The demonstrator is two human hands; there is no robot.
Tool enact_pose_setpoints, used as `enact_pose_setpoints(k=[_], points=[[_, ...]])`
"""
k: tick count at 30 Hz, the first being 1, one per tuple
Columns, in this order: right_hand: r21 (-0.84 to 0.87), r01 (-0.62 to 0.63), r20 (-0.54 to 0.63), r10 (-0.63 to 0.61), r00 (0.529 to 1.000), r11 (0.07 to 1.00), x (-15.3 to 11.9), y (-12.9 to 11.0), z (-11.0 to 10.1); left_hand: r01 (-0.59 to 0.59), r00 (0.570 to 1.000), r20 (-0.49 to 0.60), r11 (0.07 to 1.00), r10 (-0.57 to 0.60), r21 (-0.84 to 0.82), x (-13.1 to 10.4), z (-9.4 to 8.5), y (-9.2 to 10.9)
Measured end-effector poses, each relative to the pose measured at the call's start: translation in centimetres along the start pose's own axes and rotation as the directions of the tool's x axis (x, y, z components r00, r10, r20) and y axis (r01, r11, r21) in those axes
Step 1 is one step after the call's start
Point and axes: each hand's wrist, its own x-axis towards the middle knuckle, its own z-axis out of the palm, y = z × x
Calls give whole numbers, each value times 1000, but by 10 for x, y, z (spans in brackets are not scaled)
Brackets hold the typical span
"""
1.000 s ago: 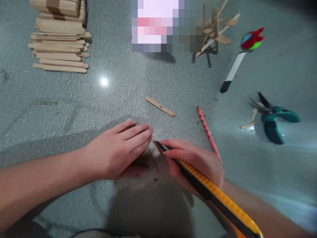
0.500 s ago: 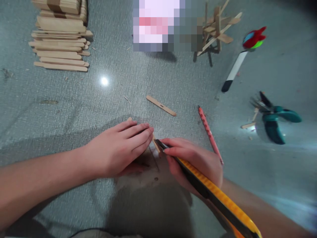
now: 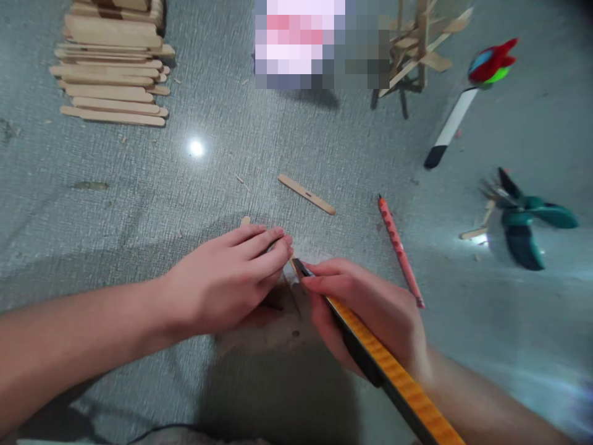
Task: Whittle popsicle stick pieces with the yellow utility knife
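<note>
Right hand (image 3: 375,306) clamped on yellow-and-black knife (image 3: 393,377), blade just beside left hand (image 3: 227,278). Left fingers together over a wooden stick (image 3: 246,220) (rounded tip exposed); thumb hidden, pinch cannot be told. Slotted stick (image 3: 319,203) lies on table (image 3: 231,136) beyond.

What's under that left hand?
A wooden stick, at least partly: its rounded tip peeks past the left hand. Whatever else the hand covers can't be seen.

Red pencil (image 3: 399,250), dk tip, lying flat on the bench (image 3: 222,173). Teal-handled pliers (image 3: 519,219) to its R, handles spread. Farther back, a wht stick (image 3: 456,117) w/ blk end, red/blue/green topper (image 3: 495,62) at the other.
</note>
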Motion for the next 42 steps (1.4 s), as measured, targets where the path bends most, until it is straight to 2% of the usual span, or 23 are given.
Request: enact_pose_setpoints(k=[4, 7, 13, 19, 24, 27, 35, 42], points=[[78, -48, -2, 48, 999, 996, 1, -3, -2, -19, 999, -28, 998, 21, 51, 1, 3, 2], [80, -49, 2, 49, 999, 996, 1, -3, -3, -9, 1000, -5, 998, 9, 58, 2, 4, 2], [50, -38, -13, 38, 999, 998, -1, -3, -4, -7, 998, -54, 998, 10, 68, 3, 4, 2], [91, -42, -13, 44, 999, 995, -3, -1, -1, 12, 1000, -29, 1000, -12, 24, 3, 2, -1], [106, 74, -124, -61, 990, 992, -10, 3, -4, 2, 999, -38, 999, -1, 41, 4, 3, -3], [40, 116, -121, -110, 986, 992, -10, 3, -7, 4, 998, -56, 999, -1, 53, 4, 3, -2], [43, 43, -152, -36, 988, 998, -7, 12, 2, -4, 1000, -28, 998, 6, 70, 3, 3, -2], [70, 48, -133, -38, 990, 996, -9, 12, 4, -16, 999, -37, 997, 19, 72, 3, 2, -3]])
